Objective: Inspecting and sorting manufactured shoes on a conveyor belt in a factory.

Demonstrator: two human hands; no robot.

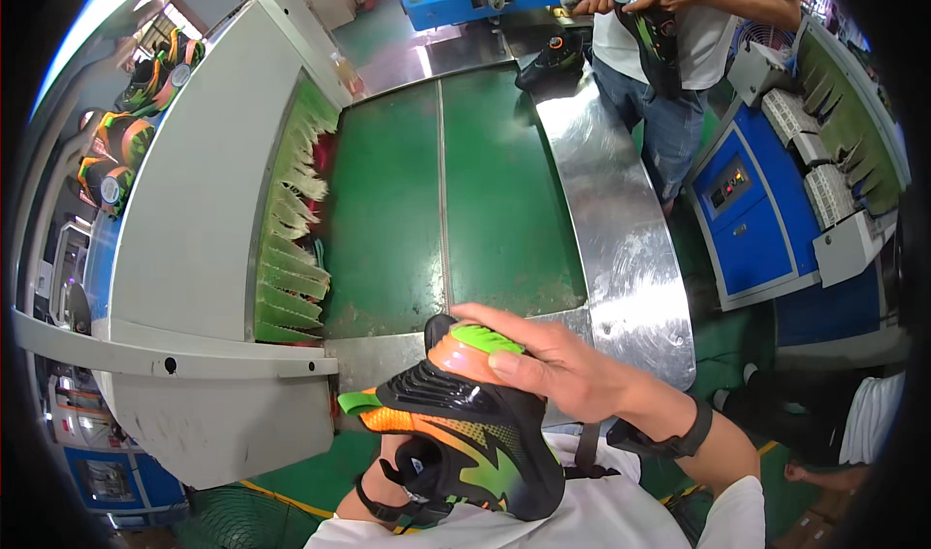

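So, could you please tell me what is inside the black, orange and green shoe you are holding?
The left hand reaches into the shoe from below; only its wrist shows. The right hand grips the heel. The shoe's interior is covered.

A: Where is the shoe?
B: Near edge, right hand on top, left hand beneath; conveyor belt beyond it.
A: Far end?
B: A co-worker stands far right; oven hood left.

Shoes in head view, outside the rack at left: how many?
3. One shoe held in the person's right hand and left hand; a dark shoe at the conveyor's far end; a third shoe in the co-worker's hands. More may be hidden.
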